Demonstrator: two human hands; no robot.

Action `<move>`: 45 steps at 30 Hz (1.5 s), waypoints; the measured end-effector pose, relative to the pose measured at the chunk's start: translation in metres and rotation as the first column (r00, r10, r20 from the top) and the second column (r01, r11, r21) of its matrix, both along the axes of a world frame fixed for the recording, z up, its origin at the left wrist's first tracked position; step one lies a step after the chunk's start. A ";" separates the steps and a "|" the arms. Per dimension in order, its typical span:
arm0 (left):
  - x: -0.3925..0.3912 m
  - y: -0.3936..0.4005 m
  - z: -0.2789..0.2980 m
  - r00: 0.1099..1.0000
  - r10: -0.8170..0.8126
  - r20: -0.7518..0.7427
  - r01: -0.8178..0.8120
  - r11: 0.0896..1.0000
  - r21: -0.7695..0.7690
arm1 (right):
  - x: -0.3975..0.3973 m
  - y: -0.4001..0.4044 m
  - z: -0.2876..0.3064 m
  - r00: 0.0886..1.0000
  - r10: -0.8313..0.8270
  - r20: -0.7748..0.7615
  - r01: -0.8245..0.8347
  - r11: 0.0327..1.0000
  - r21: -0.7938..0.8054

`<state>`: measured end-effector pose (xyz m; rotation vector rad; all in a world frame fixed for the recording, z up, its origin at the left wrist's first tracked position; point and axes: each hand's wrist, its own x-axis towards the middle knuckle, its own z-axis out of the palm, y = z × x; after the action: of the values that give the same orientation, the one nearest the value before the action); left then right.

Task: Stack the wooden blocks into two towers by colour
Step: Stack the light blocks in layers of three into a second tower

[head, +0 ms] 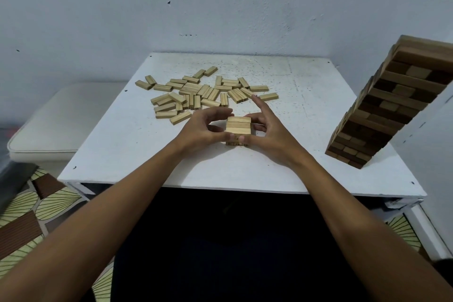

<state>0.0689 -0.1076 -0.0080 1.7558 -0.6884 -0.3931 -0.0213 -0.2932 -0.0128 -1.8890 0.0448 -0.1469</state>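
Note:
A low stack of light wooden blocks (238,127), a few layers high, stands near the middle of the white table (137,149). My left hand (203,130) and my right hand (269,132) cup it from either side, fingers curled round its edges and thumbs pressed on its front face. My right index finger points away over the table. Behind the stack lies a loose heap of light blocks (196,93). A tall tower of dark brown blocks (382,110) stands at the table's right edge.
A white cushioned stool (49,125) sits left of the table. The white wall runs close behind the table. Patterned flooring (27,216) shows at lower left. Bare tabletop lies between the light stack and the dark tower.

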 end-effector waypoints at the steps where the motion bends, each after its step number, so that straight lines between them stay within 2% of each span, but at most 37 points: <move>1: 0.000 0.000 0.000 1.000 0.001 -0.003 -0.001 1.000 -0.002 | 0.000 0.000 0.000 1.000 -0.005 0.003 0.005 1.000 -0.004; 5: -0.002 0.000 0.000 1.000 0.005 0.003 -0.005 1.000 -0.009 | 0.002 0.000 -0.003 1.000 -0.003 0.000 0.003 1.000 -0.029; 7: -0.004 -0.001 0.000 0.999 0.040 0.003 -0.040 0.998 -0.039 | 0.003 0.002 -0.001 0.999 -0.028 -0.033 0.029 0.998 0.050; 10: -0.012 -0.006 0.002 0.980 0.141 -0.140 -0.162 0.975 -0.154 | 0.005 0.008 0.006 0.990 -0.129 -0.057 0.137 0.974 0.182; 14: -0.029 -0.019 0.005 0.905 0.216 -0.367 -0.327 0.905 -0.274 | 0.002 0.025 0.010 0.956 -0.284 -0.075 0.285 0.838 0.465; 17: -0.042 -0.029 0.005 0.876 0.204 -0.437 -0.362 0.876 -0.317 | -0.001 0.039 0.009 0.939 -0.336 -0.069 0.319 0.780 0.538; 22: -0.053 -0.041 -0.001 0.868 0.226 -0.443 -0.392 0.858 -0.331 | 0.001 0.056 0.001 0.940 -0.329 -0.092 0.325 0.780 0.534; 31: -0.062 -0.047 0.003 0.897 0.257 -0.360 -0.368 0.885 -0.284 | 0.003 0.065 0.000 0.941 -0.329 -0.082 0.325 0.808 0.492; 45: -0.062 -0.046 0.001 0.902 0.261 -0.345 -0.358 0.898 -0.256 | 0.002 0.066 0.001 0.949 -0.303 -0.086 0.308 0.836 0.455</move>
<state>0.0069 -0.1541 -0.0065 1.4287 -0.2219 -0.3005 -0.0188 -0.2274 -0.0115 -1.3887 0.3626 -0.3172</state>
